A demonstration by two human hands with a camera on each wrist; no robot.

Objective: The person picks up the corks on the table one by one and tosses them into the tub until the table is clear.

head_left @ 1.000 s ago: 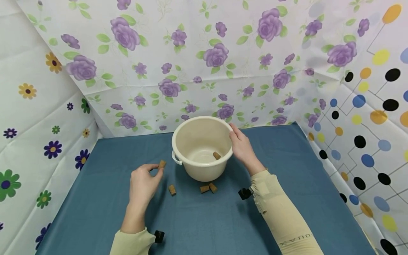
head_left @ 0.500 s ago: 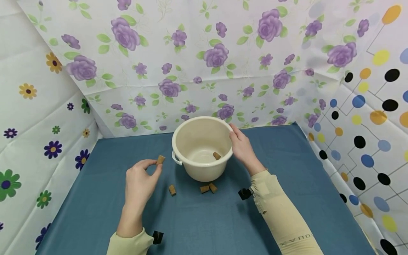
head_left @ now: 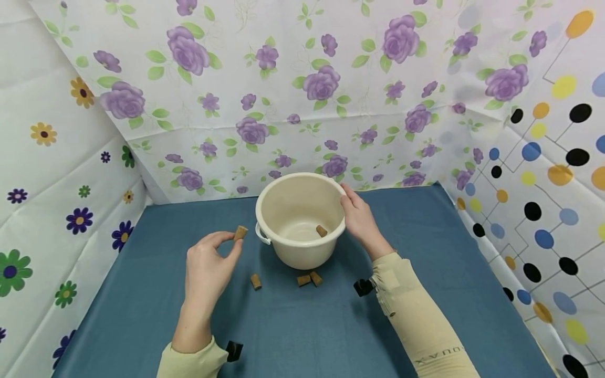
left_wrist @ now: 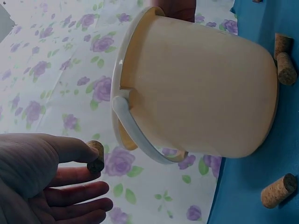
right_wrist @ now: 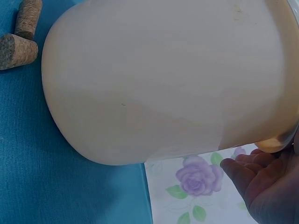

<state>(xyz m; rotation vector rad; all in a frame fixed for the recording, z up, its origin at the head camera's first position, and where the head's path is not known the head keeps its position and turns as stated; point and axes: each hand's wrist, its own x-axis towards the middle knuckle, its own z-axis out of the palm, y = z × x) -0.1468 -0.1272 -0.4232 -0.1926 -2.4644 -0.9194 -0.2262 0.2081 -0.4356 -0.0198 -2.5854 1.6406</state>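
Between the thumb and index finger of my left hand [head_left: 208, 270] a cork [head_left: 240, 232] is pinched, held in the air left of a cream bucket [head_left: 302, 252]. The left wrist view shows the other fingers of that hand extended below the cork [left_wrist: 96, 157]. My right hand [head_left: 361, 218] grips the bucket's rim on its right side; part of that hand is cut off in the right wrist view. Inside the bucket lies one cork [head_left: 321, 230]. A pair of corks [head_left: 303, 281] touch each other in front of it, and a single cork [head_left: 256, 282] lies front left.
A blue cloth [head_left: 302, 336] covers the table. The bucket's white handle [head_left: 261, 234] hangs down on its left side. A flowered sheet [head_left: 283, 105] forms the back, and patterned sheets stand at left and right. Each wrist carries a small black device [head_left: 363, 287].
My left hand has risen slightly and moved a little away from me with the cork. The right hand and the bucket have stayed in place.
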